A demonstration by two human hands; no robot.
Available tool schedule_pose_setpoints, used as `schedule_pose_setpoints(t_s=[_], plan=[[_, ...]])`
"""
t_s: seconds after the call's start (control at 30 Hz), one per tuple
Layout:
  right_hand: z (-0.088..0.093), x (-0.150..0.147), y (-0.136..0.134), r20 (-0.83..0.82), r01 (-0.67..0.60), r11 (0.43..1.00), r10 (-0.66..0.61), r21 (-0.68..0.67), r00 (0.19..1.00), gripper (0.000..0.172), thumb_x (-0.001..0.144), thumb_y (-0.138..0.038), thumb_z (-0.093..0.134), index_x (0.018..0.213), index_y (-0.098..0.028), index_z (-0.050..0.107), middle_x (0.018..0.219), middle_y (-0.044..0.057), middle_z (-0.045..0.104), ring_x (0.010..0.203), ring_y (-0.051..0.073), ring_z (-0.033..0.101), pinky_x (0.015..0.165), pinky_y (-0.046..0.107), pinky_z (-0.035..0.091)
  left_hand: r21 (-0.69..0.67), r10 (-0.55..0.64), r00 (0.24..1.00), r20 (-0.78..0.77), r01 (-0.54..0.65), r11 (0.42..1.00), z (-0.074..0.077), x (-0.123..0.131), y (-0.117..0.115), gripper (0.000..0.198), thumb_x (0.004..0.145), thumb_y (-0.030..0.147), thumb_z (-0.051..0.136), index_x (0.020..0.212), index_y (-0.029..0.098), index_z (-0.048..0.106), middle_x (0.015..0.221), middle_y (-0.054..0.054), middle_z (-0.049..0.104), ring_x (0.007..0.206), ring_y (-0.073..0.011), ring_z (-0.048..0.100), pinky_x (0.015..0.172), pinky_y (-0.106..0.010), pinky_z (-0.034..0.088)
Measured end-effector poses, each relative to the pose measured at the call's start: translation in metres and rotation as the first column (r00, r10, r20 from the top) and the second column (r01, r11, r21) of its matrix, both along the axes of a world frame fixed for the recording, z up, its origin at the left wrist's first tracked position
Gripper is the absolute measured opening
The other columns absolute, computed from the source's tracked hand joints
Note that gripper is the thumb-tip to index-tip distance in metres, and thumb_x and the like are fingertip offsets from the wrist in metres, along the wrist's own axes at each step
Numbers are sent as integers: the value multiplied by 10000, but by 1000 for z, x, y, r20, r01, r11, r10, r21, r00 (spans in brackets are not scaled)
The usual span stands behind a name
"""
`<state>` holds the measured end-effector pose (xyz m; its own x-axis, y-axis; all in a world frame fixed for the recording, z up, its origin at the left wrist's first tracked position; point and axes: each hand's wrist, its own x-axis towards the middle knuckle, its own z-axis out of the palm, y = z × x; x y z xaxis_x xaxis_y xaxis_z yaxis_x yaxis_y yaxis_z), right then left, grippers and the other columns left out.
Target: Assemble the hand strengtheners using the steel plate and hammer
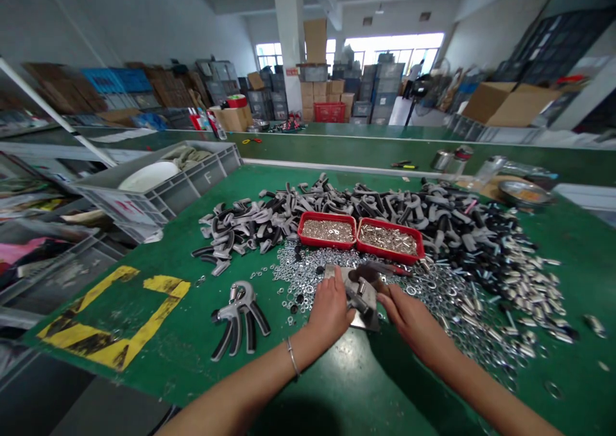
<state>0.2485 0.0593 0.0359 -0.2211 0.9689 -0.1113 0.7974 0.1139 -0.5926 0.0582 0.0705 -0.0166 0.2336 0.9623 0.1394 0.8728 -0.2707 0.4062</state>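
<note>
Both hands were down at the near middle of the green table (337, 385), working close together. The left hand (330, 308), a thin bracelet (292, 357) on its wrist, sat on the left edge of the metal jig (364, 301), fingers curled over it and holding it. The right hand (409, 317) came in from the other side, fingers bent against the jig's right edge. Whether they pinched a small part there could not be told, since the fingertips were hidden behind the metal. The jig itself lay flat on the table between the two hands, just in front of a spread of loose washers (298, 276).

Right behind the washers stood two red trays side by side, the left tray (327, 231) and the right tray (391, 238), each full of small shiny pieces. Beyond them ran a long heap of grey-and-black handles (337, 202). Off to the right, small metal cylinders (520, 276) lay scattered.

To the left of the hands, well apart from the jig, a finished hand gripper (239, 317) lay alone on the table. Farther left were a yellow-and-black tape marking (115, 324) and a grey crate (192, 179).
</note>
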Motion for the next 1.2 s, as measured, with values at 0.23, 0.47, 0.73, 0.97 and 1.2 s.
schedule_pose_setpoints(t_s=[0.23, 0.47, 0.73, 0.97, 1.2], plan=[[-18, 24, -22, -155, 75, 966, -116, -247, 981, 396, 951, -545, 336, 883, -238, 578, 591, -20, 613, 426, 155, 530, 420, 255, 411, -37, -58, 992, 112, 62, 997, 11, -8, 9, 846, 706, 270, 693, 1448, 99, 324, 1147, -195, 619, 1083, -367, 571, 951, -499, 448], [-20, 85, 1, 313, 44, 996, -66, 75, 947, 374, 975, -452, 370, 836, -211, 619, 814, 79, 680, 725, 221, 652, 670, 322, 498, -421, 175, 817, 550, 91, 902, 23, -36, 27, 697, 797, 412, 679, 1380, 156, 395, 1180, -154, 622, 1057, -272, 624, 893, -405, 498], [-43, 57, 84, 529, -91, 944, -96, 316, 843, 138, 917, -156, 465, 931, -155, 602, 1006, 166, 651, 956, 287, 617, 768, 356, 460, -75, -81, 963, 257, 103, 992, 1, -47, 4, 291, 875, 314, 607, 1129, 172, 607, 1195, -110, 597, 1159, -264, 501, 1056, -443, 378], [-29, 65, 81, 494, -105, 932, -85, 346, 865, 138, 943, -233, 449, 1016, -168, 546, 998, 169, 669, 901, 294, 650, 719, 368, 492, -116, -51, 994, 101, 62, 991, 5, -16, -8, 479, 793, 359, 672, 1212, 153, 566, 1211, -120, 558, 1158, -302, 472, 1057, -448, 361], [-23, -1, 46, -614, 249, 967, -226, -49, 756, 255, 932, -507, 516, 981, -271, 433, 814, 39, 726, 667, 251, 713, 641, 406, 591, -186, -57, 980, 190, 93, 978, 5, -25, 3, 481, 821, 340, 652, 1255, 161, 544, 1252, -110, 536, 1194, -284, 442, 1075, -426, 346]])
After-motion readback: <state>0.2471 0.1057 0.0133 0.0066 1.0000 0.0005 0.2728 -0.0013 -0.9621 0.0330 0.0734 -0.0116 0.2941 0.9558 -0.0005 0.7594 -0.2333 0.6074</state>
